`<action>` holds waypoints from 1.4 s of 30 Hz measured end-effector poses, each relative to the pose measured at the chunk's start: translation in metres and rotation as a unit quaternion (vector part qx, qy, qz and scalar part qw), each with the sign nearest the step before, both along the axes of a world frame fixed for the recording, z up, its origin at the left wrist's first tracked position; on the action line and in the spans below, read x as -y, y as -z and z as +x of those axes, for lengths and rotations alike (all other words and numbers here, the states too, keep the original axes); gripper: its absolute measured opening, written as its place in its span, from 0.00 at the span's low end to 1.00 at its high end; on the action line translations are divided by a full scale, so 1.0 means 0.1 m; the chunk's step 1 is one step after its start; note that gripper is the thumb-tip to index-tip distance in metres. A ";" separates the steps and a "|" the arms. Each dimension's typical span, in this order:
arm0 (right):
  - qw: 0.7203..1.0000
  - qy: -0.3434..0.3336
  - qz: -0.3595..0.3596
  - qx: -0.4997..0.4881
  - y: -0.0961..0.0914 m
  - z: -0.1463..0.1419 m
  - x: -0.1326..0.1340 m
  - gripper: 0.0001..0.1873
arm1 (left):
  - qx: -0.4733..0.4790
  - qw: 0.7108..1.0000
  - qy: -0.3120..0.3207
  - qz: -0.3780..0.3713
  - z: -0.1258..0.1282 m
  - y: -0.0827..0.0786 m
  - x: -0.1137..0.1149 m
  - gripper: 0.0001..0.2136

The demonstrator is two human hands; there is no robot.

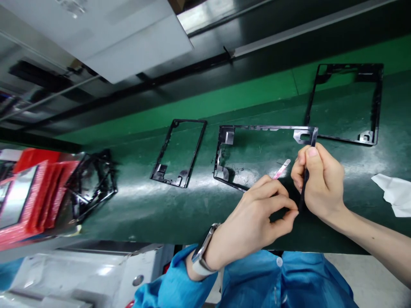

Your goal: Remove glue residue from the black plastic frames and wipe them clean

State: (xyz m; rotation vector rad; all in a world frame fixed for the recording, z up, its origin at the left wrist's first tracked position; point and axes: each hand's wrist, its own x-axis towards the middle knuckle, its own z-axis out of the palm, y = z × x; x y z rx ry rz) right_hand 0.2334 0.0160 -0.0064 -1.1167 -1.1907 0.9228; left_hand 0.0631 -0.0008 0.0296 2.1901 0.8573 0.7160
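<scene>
A black plastic frame (pixel 257 128) is lifted at an angle over the dark green belt (pixel 144 201). My right hand (pixel 321 182) is closed on the frame's right side, fingers wrapped round the thin edge. My left hand (pixel 257 218), with a watch on its wrist, pinches close to the same edge, thumb and forefinger pressed together. A small pinkish strip (pixel 281 169) sticks out above my left fingers. Whether the left hand holds the strip or the frame's edge is unclear.
Two more black frames lie flat on the belt, one at centre left (pixel 180 149) and one at far right (pixel 345 102). A pile of black frames (pixel 94 184) sits beside red trays (pixel 38 188) at left. A white cloth (pixel 393 192) lies at the right edge.
</scene>
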 end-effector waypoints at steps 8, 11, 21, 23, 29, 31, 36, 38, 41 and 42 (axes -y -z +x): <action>1.000 0.013 0.006 -0.016 -0.03 0.00 0.02 0.19 | 0.015 1.000 -0.001 -0.007 0.00 0.01 -0.01 0.04; 1.000 0.011 0.005 -0.020 -0.04 0.00 0.01 0.20 | -0.007 0.999 0.016 -0.030 -0.06 -0.03 -0.05 0.04; 1.000 0.025 0.013 -0.012 0.00 0.00 0.03 0.19 | -0.034 0.999 0.017 0.037 0.02 -0.06 -0.02 0.04; 0.999 0.028 0.019 -0.022 -0.01 0.00 0.03 0.19 | -0.024 0.999 0.007 0.046 0.03 -0.05 -0.01 0.05; 0.997 0.017 0.027 -0.069 -0.03 0.01 0.01 0.18 | -0.002 1.000 -0.002 0.010 -0.04 -0.09 -0.03 0.03; 0.997 0.018 0.029 -0.072 -0.03 0.01 0.00 0.18 | -0.008 1.000 0.006 0.003 -0.08 -0.12 -0.05 0.04; 0.997 0.021 0.016 -0.074 -0.04 0.00 0.01 0.18 | -0.028 0.999 0.023 -0.001 -0.11 -0.14 -0.06 0.05; 0.997 0.023 0.012 -0.071 -0.04 0.00 0.01 0.18 | -0.033 0.999 0.024 0.007 -0.11 -0.13 -0.06 0.05; 0.997 0.024 0.006 -0.069 -0.04 0.00 0.01 0.18 | -0.044 0.997 0.038 0.046 -0.09 -0.12 -0.06 0.04; 0.997 0.024 0.004 -0.070 -0.04 0.00 0.02 0.18 | -0.050 0.996 0.045 0.064 -0.08 -0.12 -0.06 0.03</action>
